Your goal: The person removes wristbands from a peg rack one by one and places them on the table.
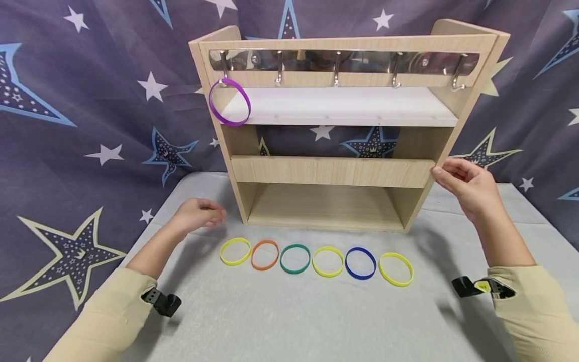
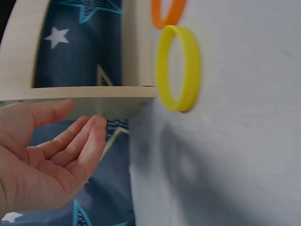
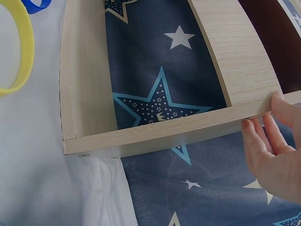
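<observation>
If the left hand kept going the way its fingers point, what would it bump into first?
Probably the wooden shelf unit: the left hand hovers open, fingers aimed at its lower left corner, not touching it. Depth is hard to judge.

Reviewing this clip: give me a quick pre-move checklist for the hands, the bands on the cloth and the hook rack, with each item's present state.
1. Left hand free to pick up: ok, fingers relaxed and holding nothing, hovering near the shelf's left foot.
2. Right hand steadying the wooden shelf: ok, fingertips touch its right side edge.
3. Bands within reach: ok, six lie in a row on the cloth, and the leftmost yellow band is closest to the left hand.
4. Purple band seated on the first hook: ok, it hangs there.
5. Next hook free: ok, nothing hangs on it.
6. Shelf standing flat on the cloth: cannot tell.
</observation>
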Available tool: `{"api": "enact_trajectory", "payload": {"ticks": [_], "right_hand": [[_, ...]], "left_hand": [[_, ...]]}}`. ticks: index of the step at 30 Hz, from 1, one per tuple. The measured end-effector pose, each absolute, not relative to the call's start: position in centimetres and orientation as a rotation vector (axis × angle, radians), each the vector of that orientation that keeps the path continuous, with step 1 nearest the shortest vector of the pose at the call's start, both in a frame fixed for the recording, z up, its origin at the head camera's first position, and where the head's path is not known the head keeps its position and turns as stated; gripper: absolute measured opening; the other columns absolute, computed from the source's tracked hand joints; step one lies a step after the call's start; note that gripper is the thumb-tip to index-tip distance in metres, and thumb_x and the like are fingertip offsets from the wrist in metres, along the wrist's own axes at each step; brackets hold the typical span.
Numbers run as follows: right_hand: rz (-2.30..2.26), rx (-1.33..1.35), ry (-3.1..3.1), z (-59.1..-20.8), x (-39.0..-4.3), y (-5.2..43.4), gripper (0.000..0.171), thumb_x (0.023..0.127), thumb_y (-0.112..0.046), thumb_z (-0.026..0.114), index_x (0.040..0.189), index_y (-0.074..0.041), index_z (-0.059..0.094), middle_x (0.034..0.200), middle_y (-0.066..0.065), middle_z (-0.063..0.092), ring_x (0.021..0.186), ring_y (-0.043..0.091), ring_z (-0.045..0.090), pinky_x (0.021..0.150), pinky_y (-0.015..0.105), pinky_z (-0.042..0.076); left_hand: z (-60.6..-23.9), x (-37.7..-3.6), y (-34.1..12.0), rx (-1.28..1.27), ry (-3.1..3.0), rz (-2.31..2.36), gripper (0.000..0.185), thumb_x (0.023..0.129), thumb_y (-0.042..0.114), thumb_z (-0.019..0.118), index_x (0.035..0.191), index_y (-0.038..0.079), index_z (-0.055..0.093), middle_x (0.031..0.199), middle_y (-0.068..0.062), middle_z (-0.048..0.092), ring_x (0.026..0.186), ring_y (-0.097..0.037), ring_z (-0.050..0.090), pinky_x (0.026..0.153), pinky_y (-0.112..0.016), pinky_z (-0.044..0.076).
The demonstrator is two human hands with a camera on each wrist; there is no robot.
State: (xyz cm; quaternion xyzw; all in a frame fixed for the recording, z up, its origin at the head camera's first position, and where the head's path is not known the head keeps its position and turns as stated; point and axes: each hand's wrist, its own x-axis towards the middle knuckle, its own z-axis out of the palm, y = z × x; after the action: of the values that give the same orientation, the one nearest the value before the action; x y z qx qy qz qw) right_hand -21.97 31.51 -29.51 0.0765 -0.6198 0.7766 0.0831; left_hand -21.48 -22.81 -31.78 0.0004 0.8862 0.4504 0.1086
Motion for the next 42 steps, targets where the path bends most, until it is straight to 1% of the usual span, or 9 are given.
{"api": "enact_trajectory", "payload": {"ticks": [2,3,8,10,15,22,25,32,42], "right_hand": [[2.317,0.231,-1.848,-29.5,-22.0,31.5,0.023,0.086,0.008,0.064,0.093,-0.014,0.069,0.08,-0.007,0.067,0.074,0.002,0.067,0.07,0.011,0.059],[2.319,0.234,-1.845,-29.5,-22.0,31.5,0.023,0.086,0.008,0.064,0.093,-0.014,0.069,0.08,-0.007,0.067,0.074,0.002,0.067,0.07,0.011,0.059],[2.324,0.245,-1.832,-29.6,-22.1,31.4,0.022,0.085,0.008,0.065,0.092,-0.013,0.069,0.08,-0.006,0.067,0.074,0.003,0.067,0.07,0.011,0.059],[2.324,0.25,-1.83,-29.6,-22.1,31.4,0.022,0.086,0.008,0.064,0.093,-0.013,0.069,0.08,-0.006,0.067,0.075,0.003,0.067,0.07,0.011,0.059],[2.322,0.253,-1.824,-29.7,-22.1,31.5,0.023,0.086,0.009,0.064,0.093,-0.012,0.069,0.079,-0.006,0.068,0.074,0.003,0.068,0.07,0.012,0.059],[2.362,0.283,-1.792,-29.8,-22.2,31.3,0.024,0.086,0.011,0.062,0.092,-0.011,0.069,0.079,-0.005,0.069,0.074,0.004,0.068,0.07,0.013,0.059],[2.363,0.276,-1.791,-29.7,-22.2,31.3,0.025,0.086,0.011,0.062,0.092,-0.011,0.07,0.079,-0.005,0.069,0.074,0.004,0.068,0.07,0.013,0.059],[2.342,0.238,-1.808,-29.4,-22.3,31.6,0.025,0.086,0.011,0.062,0.092,-0.012,0.069,0.078,-0.006,0.068,0.074,0.003,0.068,0.069,0.012,0.059],[2.342,0.256,-1.797,-29.6,-22.4,31.4,0.025,0.085,0.012,0.062,0.091,-0.011,0.069,0.078,-0.005,0.069,0.073,0.003,0.067,0.069,0.012,0.059]], "left_hand": [[-31.1,-21.5,-22.7,0.02,2.624,1.359,0.044,0.093,0.019,0.059,0.123,-0.012,0.056,0.103,-0.012,0.073,0.077,0.002,0.066,0.078,-0.019,0.06],[-30.7,-21.4,-22.7,0.026,2.625,1.386,0.044,0.093,0.019,0.059,0.123,-0.013,0.055,0.104,-0.012,0.073,0.078,0.003,0.065,0.079,-0.018,0.06],[-28.8,-21.4,-22.2,0.037,2.613,1.502,0.045,0.093,0.017,0.059,0.125,-0.013,0.053,0.092,0.006,0.071,0.079,0.006,0.064,0.079,-0.015,0.059],[-28.1,-21.4,-22.0,0.018,2.616,1.51,0.045,0.094,0.019,0.059,0.127,-0.011,0.054,0.092,0.009,0.069,0.08,0.007,0.064,0.08,-0.014,0.058],[-26.5,-21.5,-21.4,0.007,2.631,1.517,0.044,0.095,0.024,0.06,0.127,-0.006,0.055,0.1,0.007,0.069,0.081,0.008,0.065,0.084,-0.016,0.059],[-24.4,-21.3,-20.8,0.036,2.613,1.542,0.043,0.095,0.024,0.059,0.126,-0.007,0.055,0.085,0.02,0.067,0.081,0.007,0.066,0.083,-0.014,0.058],[-23.4,-21.3,-20.5,0.061,2.594,1.537,0.044,0.095,0.023,0.06,0.127,-0.007,0.054,0.084,0.019,0.067,0.082,0.006,0.067,0.082,-0.014,0.058],[-21.4,-21.7,-20.0,0.148,2.527,1.452,0.052,0.094,0.029,0.061,0.131,-0.006,0.051,0.099,0.008,0.072,0.084,0.004,0.067,0.085,-0.016,0.058],[-19.3,-21.5,-19.2,0.176,2.474,1.668,0.046,0.094,0.024,0.063,0.127,-0.007,0.052,0.092,0.011,0.073,0.089,-0.002,0.07,0.084,-0.017,0.059]]}}
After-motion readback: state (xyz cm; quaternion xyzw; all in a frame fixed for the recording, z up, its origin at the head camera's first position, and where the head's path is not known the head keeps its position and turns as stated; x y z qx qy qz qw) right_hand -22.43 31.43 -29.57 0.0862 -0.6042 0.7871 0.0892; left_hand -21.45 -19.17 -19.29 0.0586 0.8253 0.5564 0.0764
